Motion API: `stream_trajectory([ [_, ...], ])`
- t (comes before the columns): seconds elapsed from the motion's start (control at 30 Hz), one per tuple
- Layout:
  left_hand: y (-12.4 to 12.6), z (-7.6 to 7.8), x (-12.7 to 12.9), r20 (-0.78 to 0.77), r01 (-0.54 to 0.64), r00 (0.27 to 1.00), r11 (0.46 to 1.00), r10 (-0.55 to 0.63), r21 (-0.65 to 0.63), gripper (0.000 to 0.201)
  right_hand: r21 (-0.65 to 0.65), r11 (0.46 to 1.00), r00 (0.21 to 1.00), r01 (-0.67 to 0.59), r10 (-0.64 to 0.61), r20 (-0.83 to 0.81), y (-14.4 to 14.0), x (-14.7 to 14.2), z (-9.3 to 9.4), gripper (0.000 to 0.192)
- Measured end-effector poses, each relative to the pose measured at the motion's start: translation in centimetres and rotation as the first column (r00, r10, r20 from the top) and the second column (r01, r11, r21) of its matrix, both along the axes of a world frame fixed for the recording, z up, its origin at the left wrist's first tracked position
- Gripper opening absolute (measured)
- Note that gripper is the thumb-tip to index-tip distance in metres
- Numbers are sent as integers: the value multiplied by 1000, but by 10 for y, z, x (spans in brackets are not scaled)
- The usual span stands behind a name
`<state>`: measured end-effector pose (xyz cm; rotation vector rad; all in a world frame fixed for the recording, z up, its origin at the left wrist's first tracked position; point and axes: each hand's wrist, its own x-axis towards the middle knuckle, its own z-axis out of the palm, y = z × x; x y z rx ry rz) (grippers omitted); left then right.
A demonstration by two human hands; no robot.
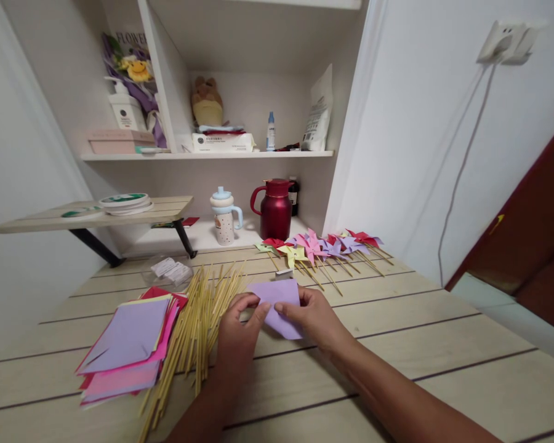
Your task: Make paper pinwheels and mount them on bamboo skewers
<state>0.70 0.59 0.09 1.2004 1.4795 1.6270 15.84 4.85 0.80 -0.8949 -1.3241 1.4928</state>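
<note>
Lilac paper, one square sheet [277, 307], lies on the pale wooden desk [397, 344] in front of the person, and both hands are on it. The left hand [237, 332] pinches the sheet's left side between thumb and forefinger, and the right hand [311, 314] pinches the lower right side in the same way, so both are closed on the paper and neither is free. The sheet seems a little lifted and bent in the middle; I cannot tell if a crease is already pressed.

Left of the hands there is a loose heap of thin bamboo sticks [198, 320], touching the left wrist area, and further left a stack of coloured paper squares [129, 344] with a lilac one on top. Behind the sheet, near the wall, a row of finished paper pinwheels [323, 246] rests on the desk with the sticks pointing toward the person. A red thermos jug [276, 209] and a small cup with a lid [224, 215] stand on the lower shelf behind.

In my judgement the step in hand is the folding of this sheet, an early step in making one more pinwheel. The next move asks for bringing the corners exactly together and pressing the fold flat with the fingertips, while the other hand keeps the paper from sliding on the smooth desk.
</note>
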Motion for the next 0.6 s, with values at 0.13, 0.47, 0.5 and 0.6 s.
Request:
stream_trajectory([
  [0.13, 0, -1, -1, 211, -72, 974, 997, 77, -33, 64, -144, 987, 979, 70, -96, -181, -1, -3, 1, 31],
  [0.47, 4, -13, 9, 592, 100, 806, 986, -2, -134, 67, -181, 970, 900, 164, -223, -375, 1, -6, -4, 30],
  [0.5, 4, -15, 13, 599, 132, 800, 984, -33, -122, 67, -177, 970, 897, 167, -224, -381, 1, -7, -4, 30],
  [0.6, 2, -17, 25, 601, 220, 785, 974, -149, -47, 64, -150, 971, 908, 185, -227, -353, -2, -9, -4, 28],
])
